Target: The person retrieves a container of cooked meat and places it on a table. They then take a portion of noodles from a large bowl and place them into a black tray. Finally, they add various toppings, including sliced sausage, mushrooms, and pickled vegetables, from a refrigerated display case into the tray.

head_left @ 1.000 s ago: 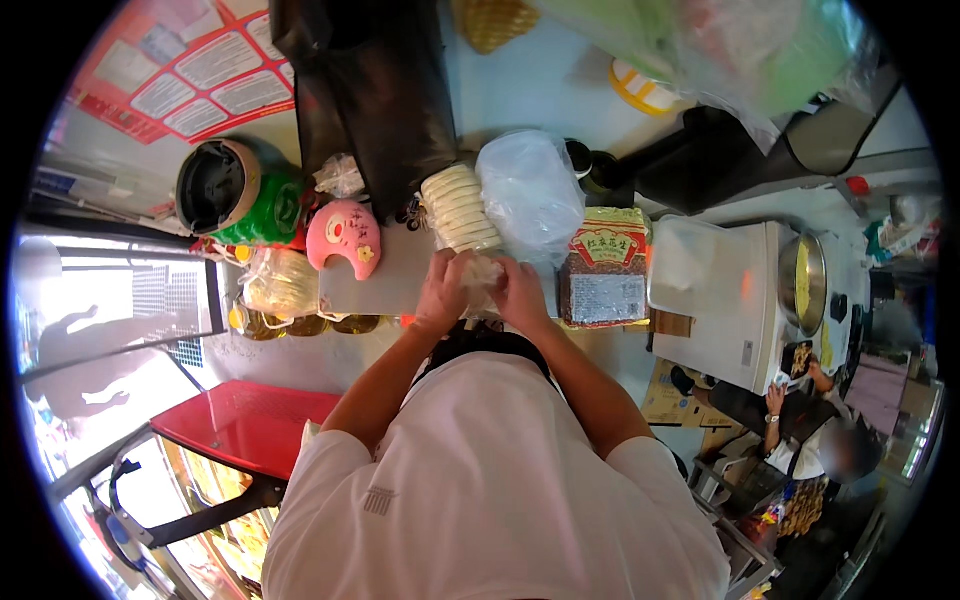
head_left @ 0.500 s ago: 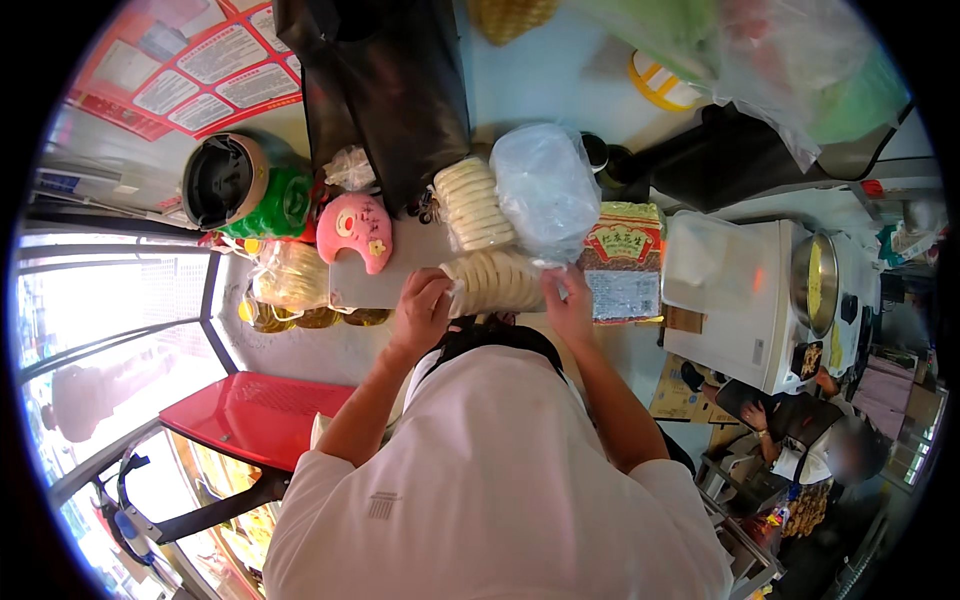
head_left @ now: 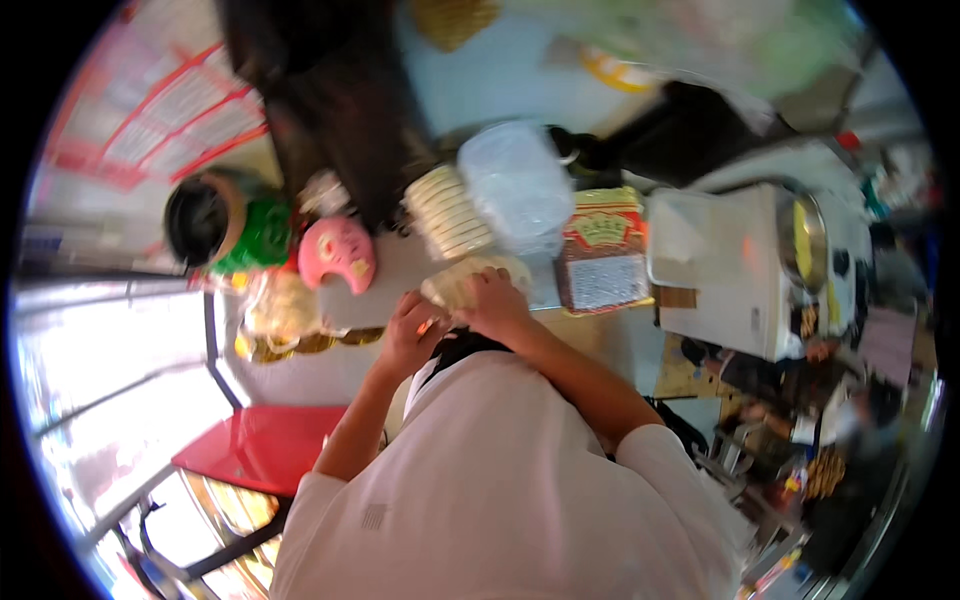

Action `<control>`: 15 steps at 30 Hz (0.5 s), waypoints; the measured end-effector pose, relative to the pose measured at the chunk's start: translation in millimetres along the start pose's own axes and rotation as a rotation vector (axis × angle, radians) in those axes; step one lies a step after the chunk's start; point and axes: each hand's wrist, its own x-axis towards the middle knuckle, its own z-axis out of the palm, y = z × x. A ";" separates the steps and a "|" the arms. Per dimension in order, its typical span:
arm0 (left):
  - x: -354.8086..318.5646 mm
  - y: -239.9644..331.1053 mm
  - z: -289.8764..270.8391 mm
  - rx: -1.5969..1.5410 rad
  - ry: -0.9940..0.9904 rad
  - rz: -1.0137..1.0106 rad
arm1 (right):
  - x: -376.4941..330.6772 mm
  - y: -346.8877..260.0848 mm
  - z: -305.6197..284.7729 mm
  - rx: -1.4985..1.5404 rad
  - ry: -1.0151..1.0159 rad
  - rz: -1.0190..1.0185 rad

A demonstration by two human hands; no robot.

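At the front edge of the counter lies a clear bag of pale, round dough pieces [head_left: 450, 286], partly covered by my hands. My left hand [head_left: 408, 335] is closed at the bag's left end, and a small orange spot shows by its fingers. Over the bag's right part, my right hand [head_left: 497, 303] curls its fingers down on it. Motion blur softens both hands. Just behind sits a second bag of pale dough pieces [head_left: 447, 212], stacked in a row. Beside that is a cloudy plastic bag [head_left: 515, 185] with contents I cannot make out.
A red and gold package [head_left: 603, 250] stands right of the bags, by a white chest-like unit [head_left: 725, 275] bearing a metal bowl [head_left: 803, 240]. Leftward are a pink crescent-shaped object [head_left: 337, 252] and a green container [head_left: 255, 235]. A red panel [head_left: 260, 445] juts out at lower left; a person sits at right.
My right hand has moved left from the bag's right end onto its top, closer to my left hand. The whole view has shifted and blurred.
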 end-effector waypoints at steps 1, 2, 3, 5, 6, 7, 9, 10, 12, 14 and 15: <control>4.9 1.8 0.7 0.011 -0.034 0.057 | -2.1 1.3 -3.7 0.018 0.054 0.065; 8.6 5.5 1.7 0.041 -0.065 0.060 | -6.4 5.9 -8.3 0.031 0.122 0.147; 13.9 15.6 4.5 0.062 -0.112 0.082 | -11.0 25.2 1.3 0.034 0.214 0.064; 19.0 29.0 7.6 0.039 -0.111 0.127 | -15.6 43.5 2.0 -0.015 0.218 0.013; 24.4 33.6 8.5 0.030 -0.180 0.229 | -19.9 39.7 -11.2 -0.040 0.131 0.049; 31.5 46.5 11.8 -0.012 -0.277 0.238 | -24.7 45.5 -11.8 0.030 0.108 0.121; 34.6 55.6 20.4 -0.051 -0.345 0.292 | -35.3 51.9 2.6 0.150 0.125 0.250; 42.3 57.8 22.8 -0.051 -0.398 0.341 | -44.5 57.6 13.9 0.191 0.168 0.328; 55.7 81.3 23.8 -0.078 -0.503 0.327 | -82.0 42.8 -3.6 0.285 0.205 0.474; 68.8 91.5 30.7 -0.154 -0.672 0.410 | -126.7 19.0 -16.3 0.386 0.259 0.592; 70.9 101.7 36.3 -0.215 -0.758 0.409 | -149.5 9.6 -17.6 0.430 0.296 0.634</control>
